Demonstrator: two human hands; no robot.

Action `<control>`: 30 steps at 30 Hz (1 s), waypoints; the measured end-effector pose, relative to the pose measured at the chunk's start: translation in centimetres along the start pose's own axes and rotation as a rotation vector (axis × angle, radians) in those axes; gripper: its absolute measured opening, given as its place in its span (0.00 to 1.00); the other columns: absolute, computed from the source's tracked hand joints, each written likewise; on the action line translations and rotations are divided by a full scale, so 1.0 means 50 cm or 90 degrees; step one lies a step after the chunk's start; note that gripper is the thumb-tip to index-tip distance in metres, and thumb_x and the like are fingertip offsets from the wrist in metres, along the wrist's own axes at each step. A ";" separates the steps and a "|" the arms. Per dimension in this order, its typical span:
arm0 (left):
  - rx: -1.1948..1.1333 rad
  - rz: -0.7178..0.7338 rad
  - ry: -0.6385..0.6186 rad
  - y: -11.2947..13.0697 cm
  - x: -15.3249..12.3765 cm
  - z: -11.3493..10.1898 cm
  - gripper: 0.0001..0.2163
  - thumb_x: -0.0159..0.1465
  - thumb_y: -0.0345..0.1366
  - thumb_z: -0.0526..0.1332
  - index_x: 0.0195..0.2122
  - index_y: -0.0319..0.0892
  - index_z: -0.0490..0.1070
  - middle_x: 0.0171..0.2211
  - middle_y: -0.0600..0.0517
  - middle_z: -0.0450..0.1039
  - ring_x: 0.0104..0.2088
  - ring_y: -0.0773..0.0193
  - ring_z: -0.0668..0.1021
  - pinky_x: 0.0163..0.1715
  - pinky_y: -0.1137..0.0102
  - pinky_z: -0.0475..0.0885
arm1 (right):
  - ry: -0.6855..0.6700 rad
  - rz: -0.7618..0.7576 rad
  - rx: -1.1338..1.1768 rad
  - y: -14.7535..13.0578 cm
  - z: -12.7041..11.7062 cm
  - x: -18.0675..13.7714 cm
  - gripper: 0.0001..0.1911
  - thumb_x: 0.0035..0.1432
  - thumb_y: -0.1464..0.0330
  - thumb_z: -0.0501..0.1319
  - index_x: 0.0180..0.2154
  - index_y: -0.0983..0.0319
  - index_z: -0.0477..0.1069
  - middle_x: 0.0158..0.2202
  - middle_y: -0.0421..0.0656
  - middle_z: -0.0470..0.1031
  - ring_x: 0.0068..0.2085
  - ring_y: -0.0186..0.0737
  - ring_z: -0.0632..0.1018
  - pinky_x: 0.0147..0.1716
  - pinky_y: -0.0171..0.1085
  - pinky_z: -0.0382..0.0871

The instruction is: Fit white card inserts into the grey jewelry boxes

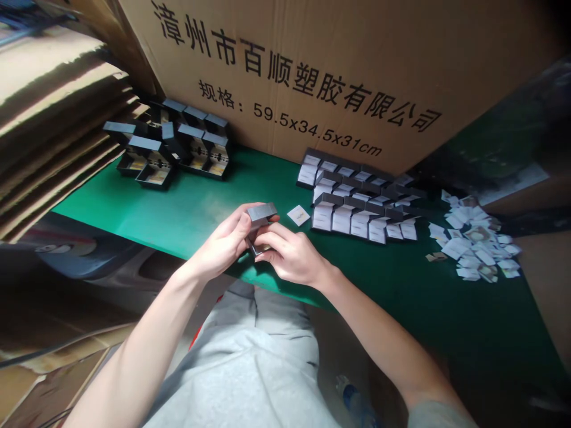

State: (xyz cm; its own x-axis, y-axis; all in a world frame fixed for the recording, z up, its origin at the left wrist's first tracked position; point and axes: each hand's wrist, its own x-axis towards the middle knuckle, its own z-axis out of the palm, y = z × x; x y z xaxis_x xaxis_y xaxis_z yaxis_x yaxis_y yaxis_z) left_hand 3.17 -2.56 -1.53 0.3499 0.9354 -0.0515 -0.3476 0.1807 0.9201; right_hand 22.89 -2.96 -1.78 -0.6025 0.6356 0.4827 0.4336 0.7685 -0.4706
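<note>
Both my hands meet over the near edge of the green table (196,208), holding one small grey hinged box (261,213) between them. My left hand (223,244) grips its left side with curled fingers. My right hand (289,252) closes on its lower part from the right. The box's lid stands up above my fingers. A single white card (298,214) lies flat on the table just right of the box.
Open grey boxes (178,148) stand grouped at the back left. Rows of grey boxes with white cards (357,202) fill the middle right. A loose heap of white cards (475,238) lies further right. A large printed carton (339,65) walls the back; stacked cardboard (49,119) is at the left.
</note>
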 end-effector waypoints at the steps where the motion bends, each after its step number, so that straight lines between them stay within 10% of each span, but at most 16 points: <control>1: 0.001 0.001 -0.005 0.000 0.000 0.000 0.26 0.69 0.57 0.65 0.59 0.44 0.74 0.56 0.42 0.80 0.53 0.53 0.82 0.47 0.67 0.80 | -0.014 0.010 0.001 0.000 -0.001 0.000 0.10 0.75 0.61 0.59 0.47 0.60 0.75 0.50 0.46 0.81 0.44 0.38 0.84 0.37 0.32 0.77; 30: -0.030 -0.010 0.011 0.009 -0.001 0.008 0.27 0.67 0.57 0.68 0.58 0.43 0.73 0.55 0.42 0.81 0.52 0.52 0.82 0.49 0.65 0.79 | -0.010 0.017 0.058 0.003 0.004 0.000 0.08 0.75 0.64 0.59 0.45 0.59 0.76 0.52 0.46 0.81 0.48 0.37 0.84 0.45 0.32 0.79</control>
State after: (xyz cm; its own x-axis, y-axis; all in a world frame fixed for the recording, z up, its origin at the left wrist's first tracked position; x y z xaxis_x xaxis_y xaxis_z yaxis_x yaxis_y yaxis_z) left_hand 3.34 -2.67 -0.97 0.3404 0.9375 -0.0723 -0.3830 0.2084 0.8999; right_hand 22.84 -2.89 -1.99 -0.6022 0.6540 0.4578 0.3878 0.7409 -0.5484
